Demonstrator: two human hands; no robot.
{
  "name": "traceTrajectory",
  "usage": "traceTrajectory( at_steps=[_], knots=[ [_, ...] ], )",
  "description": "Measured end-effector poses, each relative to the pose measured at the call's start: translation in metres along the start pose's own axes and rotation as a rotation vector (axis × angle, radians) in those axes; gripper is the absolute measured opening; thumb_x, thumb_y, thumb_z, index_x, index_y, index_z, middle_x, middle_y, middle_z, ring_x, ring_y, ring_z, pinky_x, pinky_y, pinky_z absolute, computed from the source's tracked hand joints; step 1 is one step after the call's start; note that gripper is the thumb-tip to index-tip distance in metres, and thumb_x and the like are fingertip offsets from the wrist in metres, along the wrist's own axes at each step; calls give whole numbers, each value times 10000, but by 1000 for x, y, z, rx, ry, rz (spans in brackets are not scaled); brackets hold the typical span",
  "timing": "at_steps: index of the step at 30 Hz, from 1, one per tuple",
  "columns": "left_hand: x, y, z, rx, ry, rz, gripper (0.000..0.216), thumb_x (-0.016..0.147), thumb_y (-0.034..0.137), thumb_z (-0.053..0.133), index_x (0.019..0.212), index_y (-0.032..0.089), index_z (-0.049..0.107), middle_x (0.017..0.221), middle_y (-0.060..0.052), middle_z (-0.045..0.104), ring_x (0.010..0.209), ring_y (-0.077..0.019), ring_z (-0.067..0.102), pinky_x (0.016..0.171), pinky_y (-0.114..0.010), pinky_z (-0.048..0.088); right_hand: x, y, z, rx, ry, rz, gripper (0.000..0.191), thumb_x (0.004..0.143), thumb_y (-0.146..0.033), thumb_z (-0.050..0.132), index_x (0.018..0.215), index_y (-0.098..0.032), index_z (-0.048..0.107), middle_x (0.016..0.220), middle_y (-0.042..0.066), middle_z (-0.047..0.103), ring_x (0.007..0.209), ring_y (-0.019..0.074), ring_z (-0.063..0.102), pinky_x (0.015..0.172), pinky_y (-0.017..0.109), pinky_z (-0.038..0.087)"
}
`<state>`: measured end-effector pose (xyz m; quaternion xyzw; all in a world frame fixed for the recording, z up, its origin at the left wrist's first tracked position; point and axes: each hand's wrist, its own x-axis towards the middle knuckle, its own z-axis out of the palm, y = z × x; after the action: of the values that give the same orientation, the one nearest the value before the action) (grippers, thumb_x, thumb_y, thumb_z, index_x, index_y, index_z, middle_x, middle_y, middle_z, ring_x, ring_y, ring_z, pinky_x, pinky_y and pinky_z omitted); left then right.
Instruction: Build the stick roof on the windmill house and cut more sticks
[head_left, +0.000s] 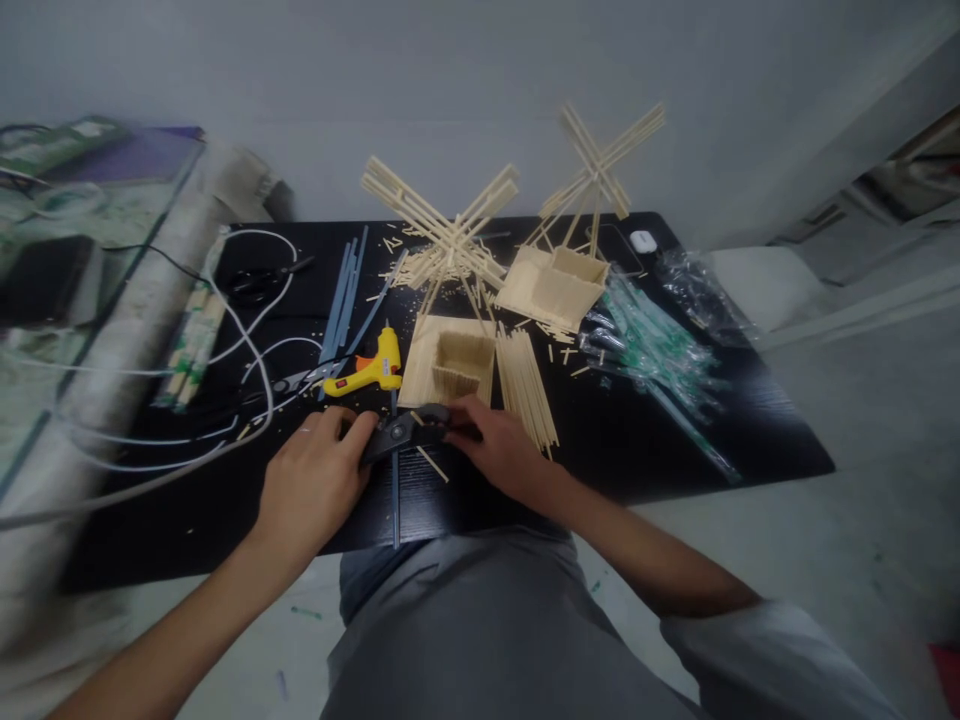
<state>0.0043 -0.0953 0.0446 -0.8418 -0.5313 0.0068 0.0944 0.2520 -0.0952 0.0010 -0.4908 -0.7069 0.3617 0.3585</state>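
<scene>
In front of me, near the table's front edge, lies a black hand tool (397, 432) with a round pivot, like a pair of cutters. My left hand (319, 475) is closed at the tool's left end. At its other end, the fingers of my right hand (499, 445) are curled together against the two curved parts; the fingertips are partly hidden. A short wooden stick (433, 464) lies just below the tool. Beneath it runs a blue-grey glue stick (395, 500). A yellow glue gun (367, 370) rests just beyond my left hand.
Two wooden-stick windmill models stand behind, one with a boxed base (420, 365), another farther right (525, 280). Loose sticks (525, 385) lie beside them. White cables (255, 350), scissors (255, 285) and blue-grey glue sticks (345, 295) occupy the left; plastic wrappers (652, 335) the right.
</scene>
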Motion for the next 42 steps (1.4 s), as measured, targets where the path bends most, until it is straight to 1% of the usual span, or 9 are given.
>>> traceTrajectory(
  at_steps=[3,8,13,20,23,27,33,37,42],
  knots=[
    [-5,-6,4,-64,-5,-112,271,981,330,547,1164,212,709,1140,-132,671,933,-308,665,637,-358,469,-3,-5,-15,-91,43,28,171,901,-182,814,1017,-200,689,968,28,809,908,184,783,858,300,589],
    [-13,-9,11,-181,-10,-194,507,992,645,480,1057,198,710,944,-84,667,822,-290,682,566,-342,381,-5,-10,-32,-356,-30,110,46,922,-161,784,951,-158,748,985,83,771,918,209,737,864,331,562],
    [-15,-12,10,-382,-85,-168,507,978,637,420,927,191,656,854,-60,660,812,-270,688,644,-349,435,-4,-9,-28,-490,-169,190,85,988,-159,689,981,-130,769,994,119,751,917,227,714,868,352,554],
    [-12,-12,9,-450,-153,-138,517,976,634,376,878,196,632,876,-82,704,808,-272,693,680,-364,445,-5,-8,-27,-492,-152,207,70,965,-181,725,1006,-132,753,974,114,745,901,229,702,855,366,556],
    [-11,-10,9,-443,-186,-126,523,983,633,367,880,198,637,875,-85,717,818,-284,703,682,-365,444,-7,-12,-30,-385,-88,76,112,953,-186,734,1061,-159,739,1031,106,745,969,237,699,905,394,566],
    [-9,-5,6,-466,-210,-94,537,991,639,350,884,202,644,889,-82,721,830,-291,713,668,-360,438,-10,-25,-35,-12,-138,-109,414,917,-144,726,1312,-239,644,1191,68,710,1002,189,700,914,367,595],
    [-5,2,0,-498,-247,-41,575,993,667,320,870,200,631,846,-77,690,784,-283,700,670,-363,441,-9,-32,-28,542,-356,27,468,864,-193,805,1306,-264,668,1375,65,631,1013,153,731,891,320,638],
    [-5,7,-3,-512,-287,-19,585,996,675,300,841,202,608,823,-77,667,755,-276,686,665,-363,434,-7,-27,-20,614,-333,57,365,850,-196,833,1201,-245,745,1264,51,706,1076,170,722,919,309,612],
    [-4,10,-3,-503,-344,-29,593,994,682,285,810,206,588,808,-78,663,738,-266,676,663,-359,422,-8,-23,-16,670,-316,139,403,785,-184,889,1166,-250,777,1169,30,747,1050,173,722,921,312,605]
  ],
)
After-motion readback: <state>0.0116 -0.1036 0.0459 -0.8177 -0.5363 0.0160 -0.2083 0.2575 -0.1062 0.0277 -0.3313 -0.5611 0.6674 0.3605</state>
